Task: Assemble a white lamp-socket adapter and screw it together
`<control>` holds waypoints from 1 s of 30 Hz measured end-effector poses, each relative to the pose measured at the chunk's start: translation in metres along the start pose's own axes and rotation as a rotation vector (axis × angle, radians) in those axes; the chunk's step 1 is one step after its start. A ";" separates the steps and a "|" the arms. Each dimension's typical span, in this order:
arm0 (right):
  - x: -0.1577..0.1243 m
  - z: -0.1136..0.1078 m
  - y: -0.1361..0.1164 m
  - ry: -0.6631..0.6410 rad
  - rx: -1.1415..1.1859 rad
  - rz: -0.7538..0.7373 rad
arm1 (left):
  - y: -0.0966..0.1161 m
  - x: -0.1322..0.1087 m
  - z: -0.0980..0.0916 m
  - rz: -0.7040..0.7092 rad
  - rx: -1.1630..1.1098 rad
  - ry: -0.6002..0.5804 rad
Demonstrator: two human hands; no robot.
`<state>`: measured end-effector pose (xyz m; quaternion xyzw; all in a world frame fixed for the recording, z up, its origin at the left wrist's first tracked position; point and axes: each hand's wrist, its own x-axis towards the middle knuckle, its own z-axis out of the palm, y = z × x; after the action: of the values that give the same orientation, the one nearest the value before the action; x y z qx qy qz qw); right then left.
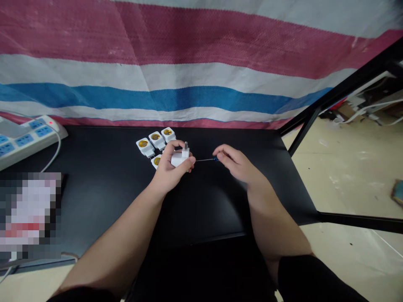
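My left hand (165, 174) is closed around a white plug-in lamp holder (179, 158), whose metal prongs point up. From the right, a thin screwdriver (205, 160) with a dark blue handle reaches level toward this holder; where its tip ends is hidden by my left fingers. The fingers of my right hand (236, 162) are closed about the handle end. Just behind and left of my left hand lie several more white lamp holders (143, 144) with brass-coloured screw sockets facing up, one partly covered by the hand.
The black table (103, 188) carries a white power strip (34, 142) with blue outlets and a lit red light at far left. A blurred-out object (30, 214) lies nearer. Behind hangs a striped sheet (201, 96); a black metal frame (302, 130) borders the right.
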<state>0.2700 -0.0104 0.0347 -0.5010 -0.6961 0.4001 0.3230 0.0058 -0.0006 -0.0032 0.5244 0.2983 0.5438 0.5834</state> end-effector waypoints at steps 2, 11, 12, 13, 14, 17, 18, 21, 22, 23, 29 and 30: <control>-0.001 -0.003 0.000 -0.014 0.033 -0.063 | 0.000 0.000 0.000 -0.004 0.007 0.027; 0.000 -0.002 -0.003 0.002 -0.030 0.025 | 0.002 0.000 0.000 0.001 0.066 0.026; 0.000 -0.002 -0.003 -0.005 -0.012 -0.013 | 0.001 0.001 0.000 -0.001 0.052 0.037; 0.000 -0.001 -0.002 -0.012 0.004 -0.050 | 0.002 0.001 0.000 0.001 0.042 0.043; -0.001 -0.001 -0.002 -0.013 0.016 -0.075 | 0.002 0.002 -0.001 0.009 0.037 0.043; -0.001 0.001 -0.004 0.012 -0.009 -0.051 | 0.006 0.002 -0.003 0.049 0.072 0.015; -0.001 0.001 -0.005 0.009 -0.028 -0.024 | 0.007 0.002 -0.003 0.063 0.086 0.008; 0.001 0.004 -0.007 -0.022 -0.058 0.051 | 0.010 0.002 -0.004 0.080 0.085 0.001; 0.001 0.004 -0.007 -0.023 -0.057 0.056 | 0.010 0.002 -0.003 0.076 0.076 0.003; 0.002 0.005 -0.006 -0.018 -0.048 0.045 | 0.010 0.003 -0.003 0.068 0.066 0.010; 0.002 0.006 0.001 0.014 0.037 -0.077 | 0.008 0.004 -0.003 -0.007 -0.001 0.112; 0.002 0.006 0.001 0.010 0.024 -0.042 | 0.008 0.005 -0.003 -0.014 -0.006 0.113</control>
<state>0.2645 -0.0096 0.0306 -0.4842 -0.7000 0.3990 0.3410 0.0016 0.0035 0.0045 0.4889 0.3329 0.5693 0.5710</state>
